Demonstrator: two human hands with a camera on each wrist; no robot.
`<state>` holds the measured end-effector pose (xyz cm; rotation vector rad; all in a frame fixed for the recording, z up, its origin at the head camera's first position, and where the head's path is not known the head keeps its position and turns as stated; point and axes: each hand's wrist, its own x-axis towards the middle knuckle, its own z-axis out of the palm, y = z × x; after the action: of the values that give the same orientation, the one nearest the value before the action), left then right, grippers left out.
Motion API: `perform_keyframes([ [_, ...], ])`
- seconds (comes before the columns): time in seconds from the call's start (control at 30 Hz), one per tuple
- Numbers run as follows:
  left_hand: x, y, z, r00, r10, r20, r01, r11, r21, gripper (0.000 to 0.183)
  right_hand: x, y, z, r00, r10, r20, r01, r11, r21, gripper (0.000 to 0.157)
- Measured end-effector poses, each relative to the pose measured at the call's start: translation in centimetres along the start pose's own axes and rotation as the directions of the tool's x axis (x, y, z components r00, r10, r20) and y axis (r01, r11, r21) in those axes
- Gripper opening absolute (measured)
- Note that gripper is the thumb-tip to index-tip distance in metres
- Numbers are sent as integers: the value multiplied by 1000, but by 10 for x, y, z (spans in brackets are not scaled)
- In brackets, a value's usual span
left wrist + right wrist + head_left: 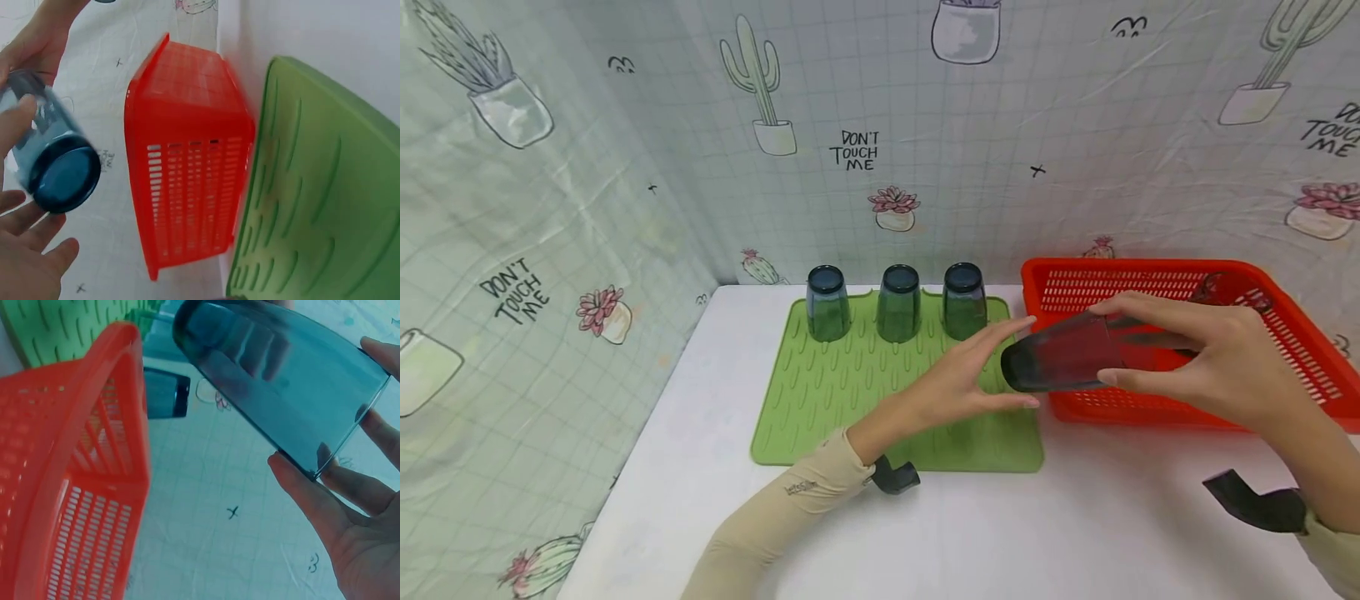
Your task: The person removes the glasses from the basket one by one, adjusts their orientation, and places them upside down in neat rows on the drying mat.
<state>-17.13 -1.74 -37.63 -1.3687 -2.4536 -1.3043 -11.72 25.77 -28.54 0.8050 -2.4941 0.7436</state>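
A tinted blue glass tumbler (1060, 354) is tilted almost sideways above the near left side of the red basket, thick base to the left. My right hand (1217, 350) grips it round the rim end, thumb below and fingers above. Around the base end, my left hand (958, 379) spreads its thumb and fingers without closing on it. The left wrist view shows the tumbler's round base (65, 178) beside the left fingers. Three matching tumblers, the left one (827, 304), the middle one (898, 304) and the right one (964, 302), stand upside down along the green mat's back edge.
The green ridged drying mat (827, 408) lies on the white table (700, 467). Close to its right stands the red perforated basket (1120, 410), with some dark glassy items (1213, 287) inside. A patterned cloth (970, 192) hangs behind and at the left.
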Motion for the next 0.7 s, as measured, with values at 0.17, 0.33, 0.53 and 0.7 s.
perform_keyframes([
  [0.17,-2,5,6,995,86,-42,-84,995,49,79,1,-1,0,997,-73,37,73,997,-2,85],
  [0.33,-6,6,10,987,144,-69,-139,987,78,77,2,3,1,987,-156,42,157,987,-25,80],
  [0.53,-6,8,9,986,166,-16,-166,986,11,86,0,4,5,946,-323,-14,323,946,-33,58],
  [0.7,-10,8,8,983,185,-5,-185,983,-4,90,0,-3,5,927,-374,14,375,927,-33,61],
])
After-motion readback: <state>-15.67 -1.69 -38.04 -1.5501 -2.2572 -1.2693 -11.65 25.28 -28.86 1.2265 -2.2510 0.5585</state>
